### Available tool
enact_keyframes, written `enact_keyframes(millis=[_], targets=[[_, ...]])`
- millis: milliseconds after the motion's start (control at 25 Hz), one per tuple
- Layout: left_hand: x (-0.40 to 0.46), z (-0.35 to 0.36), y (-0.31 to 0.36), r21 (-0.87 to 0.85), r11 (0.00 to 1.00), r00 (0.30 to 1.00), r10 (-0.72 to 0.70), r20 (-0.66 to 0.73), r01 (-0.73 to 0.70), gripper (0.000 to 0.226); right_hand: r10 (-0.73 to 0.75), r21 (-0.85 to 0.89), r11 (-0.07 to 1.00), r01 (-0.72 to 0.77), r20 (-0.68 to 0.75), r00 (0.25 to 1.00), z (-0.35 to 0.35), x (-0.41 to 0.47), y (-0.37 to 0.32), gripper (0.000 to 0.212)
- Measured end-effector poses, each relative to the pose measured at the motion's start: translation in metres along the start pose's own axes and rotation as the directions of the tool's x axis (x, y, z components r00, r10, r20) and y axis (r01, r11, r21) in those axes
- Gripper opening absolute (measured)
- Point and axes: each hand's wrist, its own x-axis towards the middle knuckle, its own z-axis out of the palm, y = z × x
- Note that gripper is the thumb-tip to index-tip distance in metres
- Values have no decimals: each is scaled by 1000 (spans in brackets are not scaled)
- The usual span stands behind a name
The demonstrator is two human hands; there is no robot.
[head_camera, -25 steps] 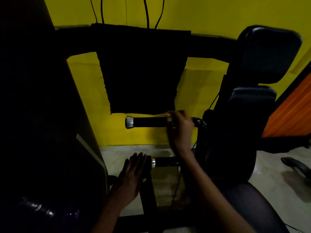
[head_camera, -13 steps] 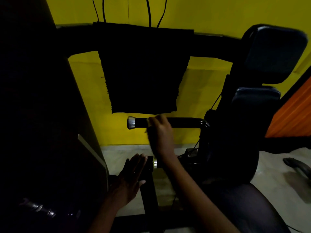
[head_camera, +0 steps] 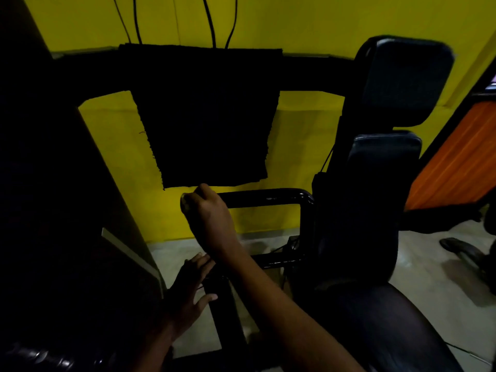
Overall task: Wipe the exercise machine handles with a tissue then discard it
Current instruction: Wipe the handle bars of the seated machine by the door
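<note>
Black upper handle (head_camera: 264, 196) runs horizontally; right hand (head_camera: 208, 214) grips its left end.

Both forearms bare to the frame edge; no sleeves visible. Left hand (head_camera: 189, 288) and right hand (head_camera: 208, 213) bare: no gloves. Rings, watch or bands: cannot tell, lighting dim. Left forearm mostly in shadow.

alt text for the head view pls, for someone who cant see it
A person's right hand grips the free end of the upper black handle of an exercise machine, while the left hand rests open on a black post lower down. Behind hang a black cloth and a yellow wall, with black pads at right.
</note>
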Motion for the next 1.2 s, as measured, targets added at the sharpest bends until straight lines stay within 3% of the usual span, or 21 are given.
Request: enact_keyframes(millis=[120,200,280,360,520,720,920,1000,1080,1200], targets=[[1,-1,-4,-26,999,999,37,29,-37,85,155,13,988,-155,-134,979,-49,-4,42,15],[-3,-3,-2,-38,999,1000,-15,17,15,96,284,-82,948,-309,-225,932,-91,-11,83,16],[-9,-5,-4,-86,993,997,-80,-5,79,95,421,-192,861,-471,-252,871,-121,-17,118,15],[-15,-7,-8,-80,993,996,-88,2,88,89,492,-202,819,-537,-235,839,-128,-16,134,11],[-15,-9,-10,-42,996,997,-72,19,73,87,470,-238,829,-506,-194,861,-113,-5,116,14],[-15,-1,-4,-15,997,996,-82,19,82,93,212,-174,962,-209,-4,977,-47,-3,46,22],[-15,4,-6,25,996,995,-88,42,87,94,54,-119,992,-36,148,987,-11,10,-3,23],[-14,1,-6,24,995,994,-94,62,93,97,110,-125,988,-91,149,983,-32,15,14,15],[-13,0,-4,68,995,993,-83,83,78,104,253,-263,937,-232,49,966,-67,18,51,12],[-11,1,4,109,990,993,-99,69,91,115,542,-483,716,-504,-70,837,-123,22,102,11]])
